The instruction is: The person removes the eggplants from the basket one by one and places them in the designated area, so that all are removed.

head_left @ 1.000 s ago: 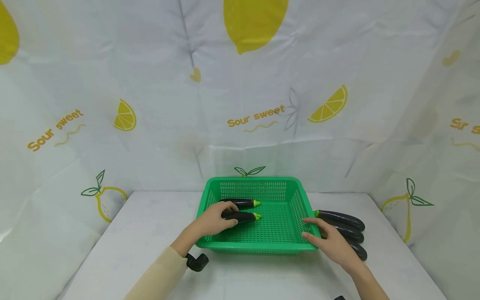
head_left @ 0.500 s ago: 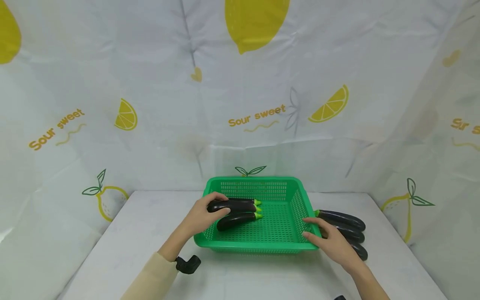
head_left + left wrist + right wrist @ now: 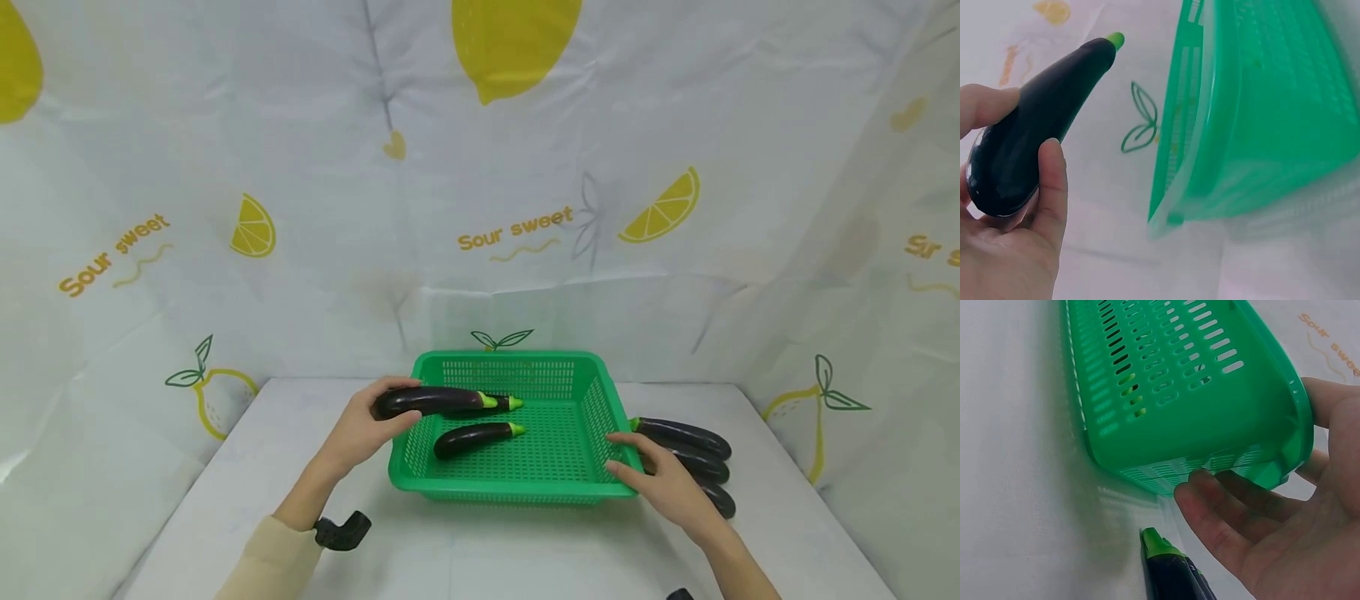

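My left hand (image 3: 365, 427) grips a dark purple eggplant (image 3: 431, 401) by its thick end, above the left side of the green basket (image 3: 525, 490). In the left wrist view, thumb and fingers wrap round this eggplant (image 3: 1041, 119), its green stem end pointing away. Two more eggplants lie in the basket: the near one (image 3: 472, 440) shows fully, while the held one partly hides the far one (image 3: 504, 404). My right hand (image 3: 663, 483) holds the basket's right rim; in the right wrist view its fingers curl round the basket wall (image 3: 1210, 419).
Three eggplants (image 3: 686, 437) lie side by side on the white table (image 3: 465, 550), just right of the basket and partly behind my right hand. A white cloth backdrop (image 3: 337, 317) with lemon prints rises behind the basket.
My left hand has lifted an eggplant out of the basket and moved it up and left. The near eggplant has come into full view. The right hand has stayed on the rim.
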{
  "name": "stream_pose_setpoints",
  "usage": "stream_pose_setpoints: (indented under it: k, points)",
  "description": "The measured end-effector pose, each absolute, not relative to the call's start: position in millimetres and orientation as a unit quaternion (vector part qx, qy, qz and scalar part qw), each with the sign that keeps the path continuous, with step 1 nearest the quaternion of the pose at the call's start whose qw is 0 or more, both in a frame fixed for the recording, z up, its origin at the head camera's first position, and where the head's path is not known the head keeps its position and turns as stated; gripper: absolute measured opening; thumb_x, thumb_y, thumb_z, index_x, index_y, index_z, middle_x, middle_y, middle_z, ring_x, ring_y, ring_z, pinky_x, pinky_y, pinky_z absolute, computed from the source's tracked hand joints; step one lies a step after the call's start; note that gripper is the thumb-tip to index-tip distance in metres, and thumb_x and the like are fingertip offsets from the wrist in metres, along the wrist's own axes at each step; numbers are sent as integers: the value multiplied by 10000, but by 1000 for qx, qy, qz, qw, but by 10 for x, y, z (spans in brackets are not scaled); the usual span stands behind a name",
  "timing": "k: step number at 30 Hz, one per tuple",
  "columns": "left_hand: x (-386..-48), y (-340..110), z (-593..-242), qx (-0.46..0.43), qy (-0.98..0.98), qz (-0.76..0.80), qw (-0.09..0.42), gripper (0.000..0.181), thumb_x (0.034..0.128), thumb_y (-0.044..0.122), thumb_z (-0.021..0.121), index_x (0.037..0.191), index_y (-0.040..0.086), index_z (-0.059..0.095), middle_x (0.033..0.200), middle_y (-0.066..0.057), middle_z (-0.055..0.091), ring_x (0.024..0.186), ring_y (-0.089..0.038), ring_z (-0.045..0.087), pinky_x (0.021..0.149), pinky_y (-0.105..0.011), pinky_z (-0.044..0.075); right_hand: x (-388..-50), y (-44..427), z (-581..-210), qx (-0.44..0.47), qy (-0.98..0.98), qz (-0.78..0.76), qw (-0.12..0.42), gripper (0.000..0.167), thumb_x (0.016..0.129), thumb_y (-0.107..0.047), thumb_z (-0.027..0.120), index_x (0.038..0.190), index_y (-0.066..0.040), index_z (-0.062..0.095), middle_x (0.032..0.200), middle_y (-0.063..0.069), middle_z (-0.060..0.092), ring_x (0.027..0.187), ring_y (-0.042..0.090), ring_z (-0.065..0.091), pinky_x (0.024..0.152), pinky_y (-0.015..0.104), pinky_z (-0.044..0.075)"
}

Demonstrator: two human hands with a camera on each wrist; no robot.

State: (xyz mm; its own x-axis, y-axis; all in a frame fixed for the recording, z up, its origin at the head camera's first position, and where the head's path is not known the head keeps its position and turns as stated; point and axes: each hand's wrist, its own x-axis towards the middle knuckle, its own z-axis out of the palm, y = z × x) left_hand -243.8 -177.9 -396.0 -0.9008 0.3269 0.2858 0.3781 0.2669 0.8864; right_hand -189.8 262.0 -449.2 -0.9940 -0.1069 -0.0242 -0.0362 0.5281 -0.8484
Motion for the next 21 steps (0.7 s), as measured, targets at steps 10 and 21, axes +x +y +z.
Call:
stream_pose_setpoints:
  k: [10, 21]
  points:
    - [-2387, -2192, -3936, -170, -799, -573, 67, 454, 955, 158, 737, 1351, 52, 540, 1219, -153, 604, 991, -169, 630, 820, -265, 517, -1899, 2617, -4475, -42, 873, -484, 37, 575, 990, -359, 678, 1465, -86, 505, 1519, 267, 421, 1330, 447, 490, 914, 440, 508]
    - [-2450, -2509, -3980, -115, -793, -589, 101, 463, 995, 202, 689, 1373, 46, 473, 1188, -113, 608, 978, -146, 679, 884, -204, 494, -1895, 2615, -4487, -42, 877, -478, 38, 573, 994, -351, 674, 1469, -81, 500, 1512, 272, 425, 1324, 452, 494, 894, 425, 515]
